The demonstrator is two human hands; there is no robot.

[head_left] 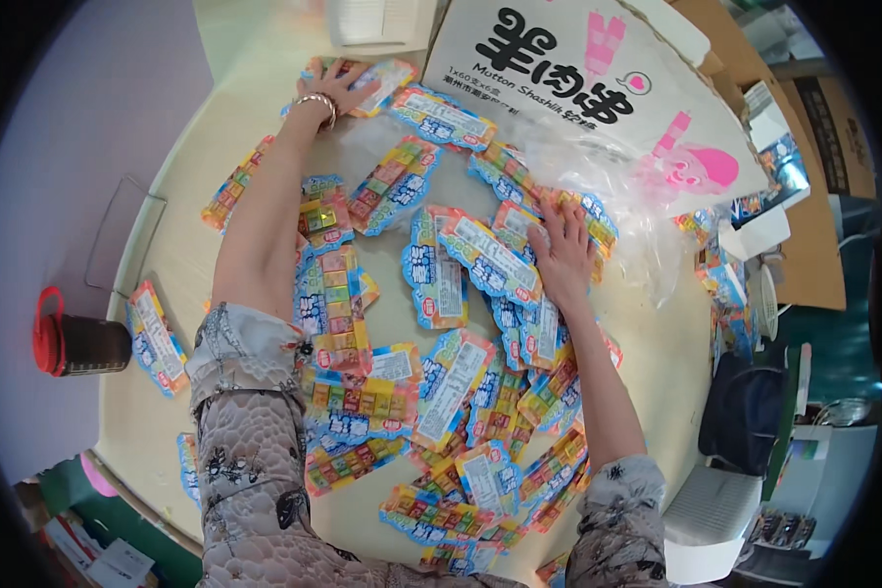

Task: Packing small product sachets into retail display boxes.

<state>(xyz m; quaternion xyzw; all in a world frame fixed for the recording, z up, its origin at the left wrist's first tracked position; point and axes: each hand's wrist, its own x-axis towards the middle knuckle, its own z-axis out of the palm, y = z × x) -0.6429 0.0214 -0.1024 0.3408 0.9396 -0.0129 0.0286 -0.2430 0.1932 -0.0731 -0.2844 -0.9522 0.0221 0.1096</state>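
Many flat candy packs, blue, pink and yellow with rows of small coloured pieces, lie scattered and overlapping on a pale table (167, 250). My left hand (335, 92), a bracelet at its wrist, reaches to the far side and rests with spread fingers on a candy pack (394, 74). My right hand (564, 263) lies palm down with fingers stretched over the packs at right of centre. Under and beside its fingers are a candy pack (598, 223) and another pack (490, 257) showing its printed back. What lies beneath the palms is hidden.
A large white carton (559, 59) with pink drawings stands at the far right, crumpled clear plastic (647, 235) against it. On the left is a dark cup with a red lid (83, 338). A white container (380, 24) sits at the back; brown cardboard (808, 235) is on the right.
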